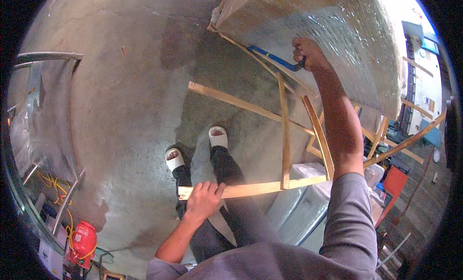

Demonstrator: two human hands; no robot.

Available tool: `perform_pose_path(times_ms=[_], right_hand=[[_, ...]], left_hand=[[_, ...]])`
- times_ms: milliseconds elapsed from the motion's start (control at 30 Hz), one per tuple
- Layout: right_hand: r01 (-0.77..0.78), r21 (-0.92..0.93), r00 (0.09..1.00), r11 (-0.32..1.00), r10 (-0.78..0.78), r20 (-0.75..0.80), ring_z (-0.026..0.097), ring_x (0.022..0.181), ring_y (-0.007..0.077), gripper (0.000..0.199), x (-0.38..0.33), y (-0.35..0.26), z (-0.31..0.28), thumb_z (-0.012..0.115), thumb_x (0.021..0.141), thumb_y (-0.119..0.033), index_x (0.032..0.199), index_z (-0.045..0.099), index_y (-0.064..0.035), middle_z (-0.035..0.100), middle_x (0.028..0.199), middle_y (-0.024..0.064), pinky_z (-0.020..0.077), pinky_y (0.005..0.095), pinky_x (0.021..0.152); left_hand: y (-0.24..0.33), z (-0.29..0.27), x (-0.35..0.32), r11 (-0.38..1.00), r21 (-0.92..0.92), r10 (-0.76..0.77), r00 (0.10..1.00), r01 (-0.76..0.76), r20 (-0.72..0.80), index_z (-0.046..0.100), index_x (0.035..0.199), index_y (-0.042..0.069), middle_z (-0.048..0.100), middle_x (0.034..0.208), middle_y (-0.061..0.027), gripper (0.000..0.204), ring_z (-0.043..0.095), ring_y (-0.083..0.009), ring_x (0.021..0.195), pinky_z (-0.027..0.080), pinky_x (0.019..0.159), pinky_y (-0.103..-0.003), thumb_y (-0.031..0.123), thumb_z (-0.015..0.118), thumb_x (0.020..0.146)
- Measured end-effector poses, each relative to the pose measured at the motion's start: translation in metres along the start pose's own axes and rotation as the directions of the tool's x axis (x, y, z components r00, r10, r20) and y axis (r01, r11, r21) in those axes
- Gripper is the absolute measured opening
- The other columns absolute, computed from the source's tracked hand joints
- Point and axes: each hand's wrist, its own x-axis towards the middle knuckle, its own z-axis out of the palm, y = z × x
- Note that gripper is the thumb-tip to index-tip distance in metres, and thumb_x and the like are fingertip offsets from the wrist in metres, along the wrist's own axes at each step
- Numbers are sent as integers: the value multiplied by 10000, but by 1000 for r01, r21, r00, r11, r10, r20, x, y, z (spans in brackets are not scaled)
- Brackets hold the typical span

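Observation:
My left hand [204, 201] is wrapped over one end of a pale wooden slat [255, 189] across my legs. That slat is joined to other slats, among them a long upright slat [284, 135] and a slanting slat [319, 135], forming an open wooden frame. My right arm stretches forward, and my right hand [308, 52] is closed in a fist at the dark bent end of a blue bar tool [274, 57]. The tool's far end meets a wooden strip along the base of a large plastic-wrapped block [308, 20]. Its exact kind is unclear.
A loose-ended slat [236, 101] angles over the concrete floor [130, 111] ahead of my feet. Wrapped grey boxes [301, 210] stand by my right leg. A red canister [84, 241] with a yellow cord is at lower left, near a metal-railed frame [50, 57].

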Motion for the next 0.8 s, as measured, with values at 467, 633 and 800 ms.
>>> perform_pose_path(times_ms=[467,633,800], right_hand=[[190,-497,896,847,-356,-264,439,450,134,130,-95,92,-2,630,888,-171,798,578,-92,431,592,-1,343,291,413],[-131,730,597,671,641,-482,512,394,208,141,-140,55,180,667,866,-98,803,555,-39,536,595,69,390,372,332],[-192,664,505,722,653,-564,574,470,203,140,-118,12,286,644,862,-127,795,562,-36,560,596,73,394,358,352]], left_hand=[[3,25,7,996,92,-29,990,17,137,664,1079,120,558,794,4,273,559,-171,792,423,715,-331,182,609,819],[32,23,15,991,129,-50,988,31,148,661,1053,114,551,792,-8,263,555,-184,799,421,700,-342,188,616,804],[60,12,26,994,93,-65,991,54,119,634,947,98,551,791,-27,182,548,-198,790,420,694,-349,174,616,782]])
